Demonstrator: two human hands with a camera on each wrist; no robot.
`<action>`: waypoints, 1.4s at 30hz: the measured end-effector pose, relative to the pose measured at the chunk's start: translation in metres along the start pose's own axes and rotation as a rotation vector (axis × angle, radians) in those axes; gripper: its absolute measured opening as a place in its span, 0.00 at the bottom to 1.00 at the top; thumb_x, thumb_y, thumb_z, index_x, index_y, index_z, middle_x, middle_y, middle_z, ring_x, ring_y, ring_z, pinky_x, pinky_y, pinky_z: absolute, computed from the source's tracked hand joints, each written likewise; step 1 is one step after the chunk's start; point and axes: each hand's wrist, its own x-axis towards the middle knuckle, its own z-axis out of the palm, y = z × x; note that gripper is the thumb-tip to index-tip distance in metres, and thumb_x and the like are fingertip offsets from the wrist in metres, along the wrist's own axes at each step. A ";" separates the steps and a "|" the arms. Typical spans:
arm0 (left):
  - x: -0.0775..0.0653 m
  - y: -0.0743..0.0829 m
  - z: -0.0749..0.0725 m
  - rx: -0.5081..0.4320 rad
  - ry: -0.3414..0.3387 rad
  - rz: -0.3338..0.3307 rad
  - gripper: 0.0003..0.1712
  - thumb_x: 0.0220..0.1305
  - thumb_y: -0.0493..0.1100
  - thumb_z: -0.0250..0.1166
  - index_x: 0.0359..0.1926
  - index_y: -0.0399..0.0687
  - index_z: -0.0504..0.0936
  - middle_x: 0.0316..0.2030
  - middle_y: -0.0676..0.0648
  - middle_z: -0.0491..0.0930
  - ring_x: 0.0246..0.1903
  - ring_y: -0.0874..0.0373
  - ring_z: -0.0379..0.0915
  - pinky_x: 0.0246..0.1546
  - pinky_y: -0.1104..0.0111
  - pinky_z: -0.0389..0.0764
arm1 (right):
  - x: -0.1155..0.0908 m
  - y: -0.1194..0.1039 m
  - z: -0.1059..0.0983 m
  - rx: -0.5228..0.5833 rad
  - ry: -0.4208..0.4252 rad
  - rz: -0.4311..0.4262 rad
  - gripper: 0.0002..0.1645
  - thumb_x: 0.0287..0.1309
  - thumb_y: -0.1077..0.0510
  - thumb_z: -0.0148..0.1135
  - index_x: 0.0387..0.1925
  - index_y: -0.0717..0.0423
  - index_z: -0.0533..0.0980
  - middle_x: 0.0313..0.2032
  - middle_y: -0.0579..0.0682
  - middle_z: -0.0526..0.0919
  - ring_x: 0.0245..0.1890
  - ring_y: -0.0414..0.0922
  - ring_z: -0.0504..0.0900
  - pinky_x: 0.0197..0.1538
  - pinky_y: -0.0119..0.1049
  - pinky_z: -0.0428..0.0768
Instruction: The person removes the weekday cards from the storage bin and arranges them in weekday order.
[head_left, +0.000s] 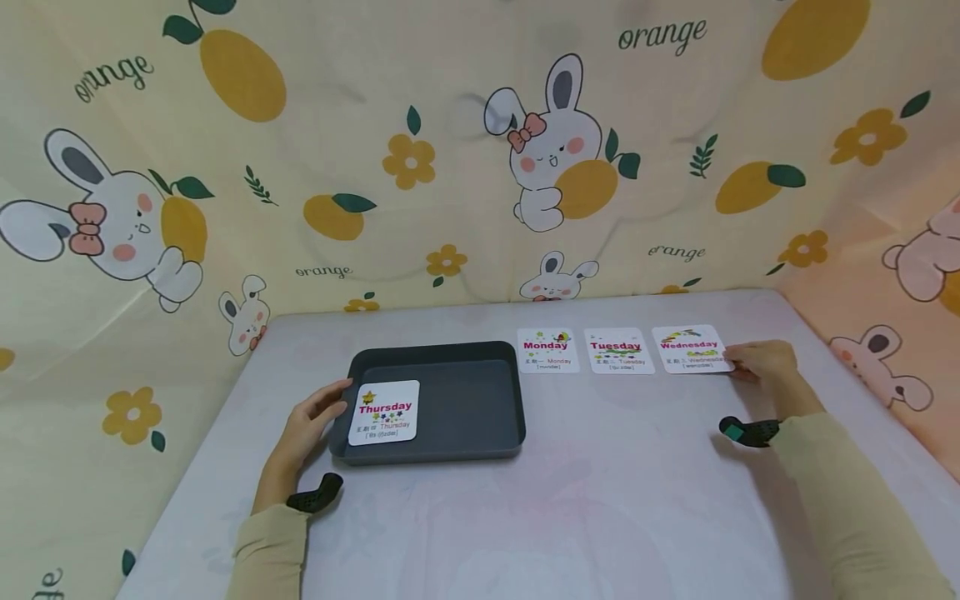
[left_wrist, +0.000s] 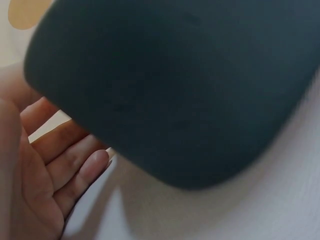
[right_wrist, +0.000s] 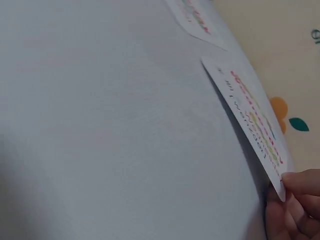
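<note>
A dark grey tray [head_left: 465, 408] stands on the table with a white "Thursday" card [head_left: 384, 412] lying in its left part. My left hand [head_left: 311, 423] holds the tray's left rim; in the left wrist view its fingers [left_wrist: 75, 155] go partly out of sight behind the tray edge [left_wrist: 150, 125]. At the right, my right hand [head_left: 768, 367] pinches the right edge of the "Wednesday" card [head_left: 688, 350]. The right wrist view shows this card [right_wrist: 247, 130] slightly raised off the table along its near edge, with the thumb [right_wrist: 300, 181] on its corner.
To the left of the "Wednesday" card lie a "Tuesday" card [head_left: 619, 352] and a "Monday" card [head_left: 548, 352], in one row along the back of the white table [head_left: 585, 500]. A patterned cloth [head_left: 450, 150] with rabbits and oranges hangs behind the table.
</note>
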 end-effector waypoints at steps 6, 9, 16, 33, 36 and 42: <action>-0.001 -0.001 -0.001 0.005 -0.002 0.003 0.29 0.70 0.51 0.55 0.70 0.50 0.65 0.73 0.43 0.60 0.73 0.46 0.54 0.75 0.47 0.55 | -0.010 -0.003 0.004 -0.087 0.043 -0.047 0.31 0.60 0.54 0.61 0.60 0.70 0.70 0.13 0.33 0.76 0.20 0.32 0.78 0.29 0.26 0.82; 0.000 -0.002 -0.001 -0.001 -0.003 -0.001 0.30 0.70 0.51 0.56 0.69 0.51 0.65 0.73 0.43 0.60 0.73 0.47 0.55 0.75 0.48 0.55 | -0.010 -0.001 0.004 -0.097 0.063 -0.039 0.31 0.61 0.52 0.60 0.60 0.68 0.71 0.13 0.32 0.75 0.20 0.31 0.78 0.29 0.25 0.82; 0.000 0.001 -0.001 0.011 -0.010 0.016 0.30 0.70 0.51 0.55 0.70 0.49 0.64 0.72 0.43 0.61 0.73 0.47 0.55 0.75 0.49 0.56 | -0.008 0.003 0.001 -0.080 0.116 -0.060 0.29 0.61 0.53 0.61 0.57 0.70 0.72 0.11 0.32 0.75 0.17 0.31 0.78 0.27 0.24 0.82; 0.000 -0.001 0.000 0.012 -0.012 0.033 0.29 0.71 0.50 0.55 0.69 0.48 0.65 0.72 0.43 0.62 0.72 0.48 0.56 0.75 0.51 0.57 | -0.042 0.002 0.025 -0.098 -0.049 -0.187 0.39 0.62 0.46 0.60 0.63 0.71 0.66 0.19 0.28 0.77 0.24 0.29 0.77 0.32 0.21 0.81; 0.000 -0.001 -0.001 0.005 -0.009 0.025 0.29 0.70 0.50 0.55 0.69 0.49 0.65 0.72 0.43 0.61 0.73 0.48 0.55 0.75 0.50 0.56 | -0.048 -0.001 0.032 -0.097 -0.076 -0.213 0.39 0.61 0.44 0.60 0.63 0.70 0.67 0.20 0.26 0.76 0.25 0.27 0.76 0.33 0.20 0.78; -0.001 0.000 -0.001 -0.001 -0.008 0.026 0.29 0.71 0.49 0.55 0.69 0.48 0.65 0.72 0.44 0.61 0.73 0.47 0.54 0.75 0.50 0.55 | -0.058 -0.009 0.045 0.008 -0.179 -0.214 0.26 0.61 0.47 0.62 0.54 0.60 0.76 0.22 0.28 0.79 0.27 0.30 0.82 0.37 0.22 0.83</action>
